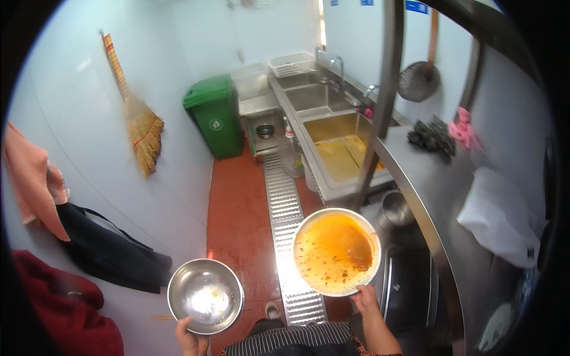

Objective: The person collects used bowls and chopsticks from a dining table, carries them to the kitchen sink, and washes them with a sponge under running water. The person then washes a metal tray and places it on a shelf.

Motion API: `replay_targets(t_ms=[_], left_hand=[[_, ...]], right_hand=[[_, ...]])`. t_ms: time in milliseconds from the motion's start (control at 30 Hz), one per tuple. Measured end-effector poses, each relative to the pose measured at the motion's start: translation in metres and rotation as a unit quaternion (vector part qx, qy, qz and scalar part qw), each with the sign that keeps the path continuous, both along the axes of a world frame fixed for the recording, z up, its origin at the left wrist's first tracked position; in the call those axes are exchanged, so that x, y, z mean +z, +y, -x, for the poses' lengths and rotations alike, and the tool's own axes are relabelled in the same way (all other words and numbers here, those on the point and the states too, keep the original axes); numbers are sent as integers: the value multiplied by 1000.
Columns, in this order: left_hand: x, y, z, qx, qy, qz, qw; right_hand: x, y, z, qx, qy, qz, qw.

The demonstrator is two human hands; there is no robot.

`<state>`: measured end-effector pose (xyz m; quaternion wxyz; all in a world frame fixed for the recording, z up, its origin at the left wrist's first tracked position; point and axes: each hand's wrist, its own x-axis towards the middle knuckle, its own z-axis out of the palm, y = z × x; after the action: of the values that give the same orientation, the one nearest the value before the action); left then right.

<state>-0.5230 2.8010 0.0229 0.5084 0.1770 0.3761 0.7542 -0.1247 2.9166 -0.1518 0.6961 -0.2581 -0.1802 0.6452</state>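
Low on the left, my left hand (190, 337) grips the rim of a stainless steel bowl (205, 296), which has a few small food scraps inside. My right hand (367, 300) holds the near edge of a round white dish (337, 252) with orange, oily liquid and dark bits in it. The two vessels are apart, both over the floor in front of my striped apron (289, 340). Chopsticks (162, 317) stick out to the left of the steel bowl; the hand and bowl partly hide what holds them.
Ahead on the right stands a steel sink (340, 155) with yellowish liquid. A green wheeled bin (216, 118) is at the back. A metal drain grate (282, 196) crosses the red floor. A steel counter (416, 160) with a post runs along the right; clothes (111, 249) hang left.
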Motion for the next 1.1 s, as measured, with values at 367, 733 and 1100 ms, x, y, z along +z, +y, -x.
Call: replay_targets(t_ms=[367, 733, 1100], left_hand=[[-107, 40, -86, -94, 10, -91, 991], [-78, 76, -98, -96, 48, -37, 994], [-9, 27, -168, -119, 172, 47, 977]], right_hand=[[-85, 22, -47, 69, 16, -22, 997], [-102, 20, -56, -6, 41, 46, 998], [-136, 16, -87, -79, 145, 44, 985]])
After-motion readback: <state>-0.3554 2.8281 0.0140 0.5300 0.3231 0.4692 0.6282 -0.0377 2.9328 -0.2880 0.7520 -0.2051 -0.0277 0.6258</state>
